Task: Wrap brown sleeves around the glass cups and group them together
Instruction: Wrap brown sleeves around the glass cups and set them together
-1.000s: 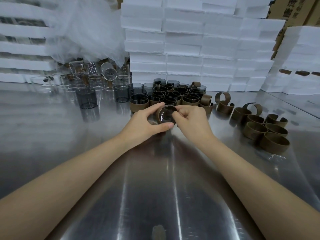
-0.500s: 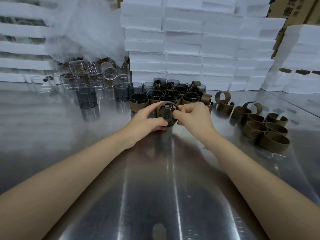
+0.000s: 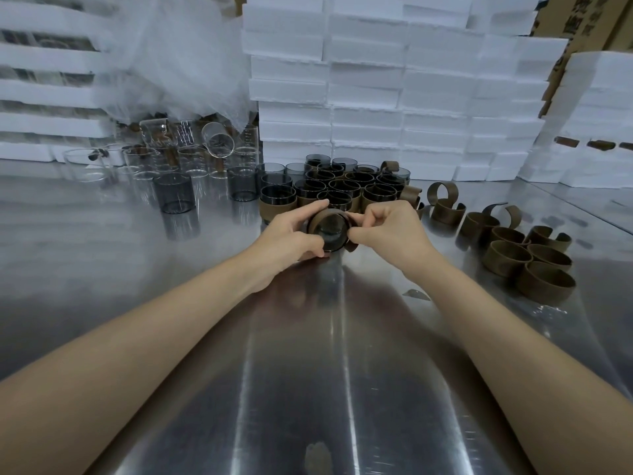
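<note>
The left grip (image 3: 294, 231) is grasping a dark glass cup (image 3: 331, 233), with thumb and fingers curled round it. The cup is tilted with its mouth toward the camera and sits just above the metal surface (image 3: 308, 389), directly in front of the group. The right grip (image 3: 387, 231) pinches the edge of a brown sleeve (image 3: 327, 214) that already lies round most of this cup. One loose end of the sleeve hangs at the lower right side, so I judge the sleeve is nearly on but not yet closed.

Just behind the hands stands the group of finished cups (image 3: 342, 192), packed close together, most with a brown band visible. To its left several bare dark cups (image 3: 174, 195) wait without sleeves, and a pile of loose sleeves (image 3: 531, 265) lies well apart on the right. I think a good part of the task is done. What is left is to close this sleeve, set the cup with the group, and dress the bare ones.
</note>
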The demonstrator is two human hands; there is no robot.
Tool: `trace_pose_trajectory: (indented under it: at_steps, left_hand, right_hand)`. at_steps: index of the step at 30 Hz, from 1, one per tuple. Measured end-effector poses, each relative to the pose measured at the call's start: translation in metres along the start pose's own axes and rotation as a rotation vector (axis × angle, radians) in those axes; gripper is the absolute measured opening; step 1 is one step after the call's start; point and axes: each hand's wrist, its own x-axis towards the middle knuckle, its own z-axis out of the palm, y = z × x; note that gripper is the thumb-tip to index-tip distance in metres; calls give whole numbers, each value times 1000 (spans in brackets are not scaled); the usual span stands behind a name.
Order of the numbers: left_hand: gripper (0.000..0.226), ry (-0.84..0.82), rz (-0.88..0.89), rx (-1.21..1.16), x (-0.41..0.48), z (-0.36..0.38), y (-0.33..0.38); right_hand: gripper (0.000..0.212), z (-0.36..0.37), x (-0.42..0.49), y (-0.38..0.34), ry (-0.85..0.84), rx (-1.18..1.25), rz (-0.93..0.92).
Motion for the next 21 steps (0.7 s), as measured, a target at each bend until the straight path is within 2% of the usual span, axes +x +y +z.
trace_pose_trajectory:
  at_steps: [10,15,18,21]
  left_hand:
    - [73,-21,64,-33,-3,0,3]
    - [56,0,90,-96,-9,0,3]
    - [51,-30,103,-69,-9,1,2]
    - [45,-74,127,-38,-10,-1,1]
  right_hand:
    - [35,-4,4,9,-8,54,25]
    - [19,0,5,9,-104,168,116]
    - [35,5,2,10,-236,366,227]
    - [52,9,-3,7,-297,493,236]
